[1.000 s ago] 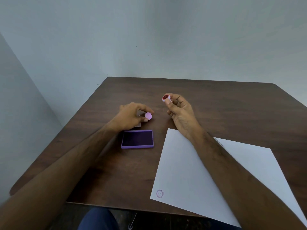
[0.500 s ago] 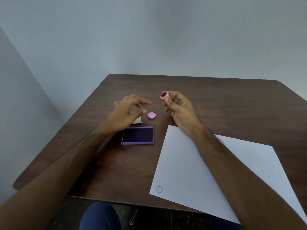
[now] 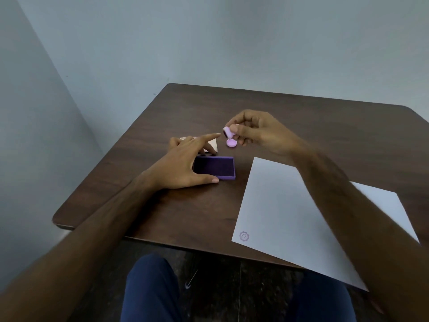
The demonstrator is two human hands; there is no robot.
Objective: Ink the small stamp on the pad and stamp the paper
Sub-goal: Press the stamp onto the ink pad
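The right hand (image 3: 262,133) is pinching the small stamp (image 3: 228,133), probably face leftward. The ink pad (image 3: 214,168) is lying lower left, the left hand (image 3: 183,166) bracing it with spread fingers.

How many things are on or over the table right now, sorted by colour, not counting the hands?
Purple or pink: 3, the ink pad, the small stamp, the round cap
White: 1, the paper
Tan: 1, a small block partly hidden behind the left hand
Total: 5
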